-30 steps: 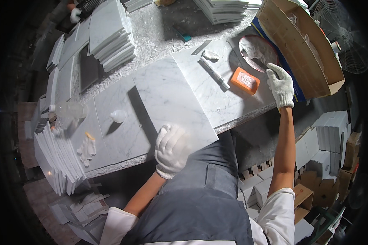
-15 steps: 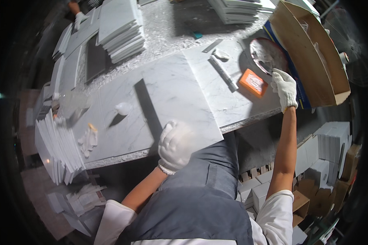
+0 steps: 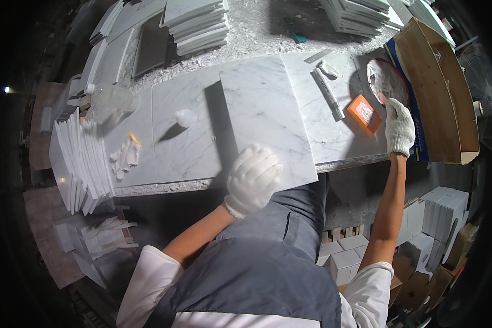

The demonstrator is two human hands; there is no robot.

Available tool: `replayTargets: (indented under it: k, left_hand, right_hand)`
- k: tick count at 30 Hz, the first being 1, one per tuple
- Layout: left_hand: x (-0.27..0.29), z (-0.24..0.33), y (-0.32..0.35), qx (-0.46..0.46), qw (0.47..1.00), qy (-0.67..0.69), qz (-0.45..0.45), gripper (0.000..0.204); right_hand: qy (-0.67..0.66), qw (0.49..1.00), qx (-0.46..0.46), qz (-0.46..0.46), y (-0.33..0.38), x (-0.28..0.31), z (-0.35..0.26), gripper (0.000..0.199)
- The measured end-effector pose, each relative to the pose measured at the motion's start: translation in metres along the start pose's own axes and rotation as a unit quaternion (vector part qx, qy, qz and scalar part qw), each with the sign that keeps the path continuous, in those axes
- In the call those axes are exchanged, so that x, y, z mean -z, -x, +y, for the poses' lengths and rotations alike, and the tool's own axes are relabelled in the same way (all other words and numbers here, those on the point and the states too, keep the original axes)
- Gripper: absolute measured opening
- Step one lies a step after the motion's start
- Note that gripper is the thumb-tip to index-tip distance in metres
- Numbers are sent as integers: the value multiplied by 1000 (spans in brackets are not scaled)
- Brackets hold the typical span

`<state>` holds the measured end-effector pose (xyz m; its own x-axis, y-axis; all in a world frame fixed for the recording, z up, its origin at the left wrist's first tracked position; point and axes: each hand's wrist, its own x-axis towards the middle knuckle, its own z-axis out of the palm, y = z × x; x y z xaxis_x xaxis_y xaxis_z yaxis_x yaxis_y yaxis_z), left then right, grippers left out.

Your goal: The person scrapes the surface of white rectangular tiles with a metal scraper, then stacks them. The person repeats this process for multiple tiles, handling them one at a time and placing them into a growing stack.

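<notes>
A white marble-patterned tile [image 3: 265,109] lies on the worktable in front of me, its near end jutting past the table edge. My left hand [image 3: 254,177], in a white knit glove, rests on that near end with its fingers laid out over the surface. My right hand [image 3: 400,128], gloved too, is closed at the near rim of a round red-edged bowl [image 3: 370,90] with whitish material inside. What its fingers hold is hidden. Left of this hand are an orange block [image 3: 364,115] with a white-dusted face and a thick marker-like tube [image 3: 328,94].
A long cardboard box [image 3: 437,87] stands beside the bowl. A small white rounded bottle [image 3: 186,117], a clear plastic bottle [image 3: 112,101] and a loose glove [image 3: 127,157] lie to the left. Tile stacks [image 3: 197,24] stand at the back; upright tiles [image 3: 82,164] lean at the left edge.
The whole view has shifted, with the table things now further right. My right fingers have moved in over the bowl's rim. My left hand, blurred before, is now sharp on the tile.
</notes>
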<state>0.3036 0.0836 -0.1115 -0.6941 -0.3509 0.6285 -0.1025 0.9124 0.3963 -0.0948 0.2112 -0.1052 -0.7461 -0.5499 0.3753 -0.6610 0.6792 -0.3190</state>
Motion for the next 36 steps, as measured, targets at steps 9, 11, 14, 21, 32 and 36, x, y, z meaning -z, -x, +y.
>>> replayTargets:
  k: [9,11,14,21,32,36]
  left_hand:
    - [-1,0,2,11,1000,-8,8,21]
    - [-1,-1,3,9,1000,-9,4,21]
    - [0,-1,4,13,1000,-13,-8,20]
    - [-5,-1,6,99,993,11,-65,27]
    - [-3,0,12,10,997,-67,-24,30]
    - [-2,-1,11,-1,998,-52,-31,28]
  right_hand:
    - [-142,985,-75,66,33,31,-29,37]
    - [-164,983,42,65,50,25,-42,36]
    - [-190,982,-21,8,64,8,-58,35]
    - [-200,962,-142,117,37,12,-26,35]
    - [-49,994,-77,-59,-8,20,-9,33]
    - [-56,992,-97,-54,-8,18,0,24]
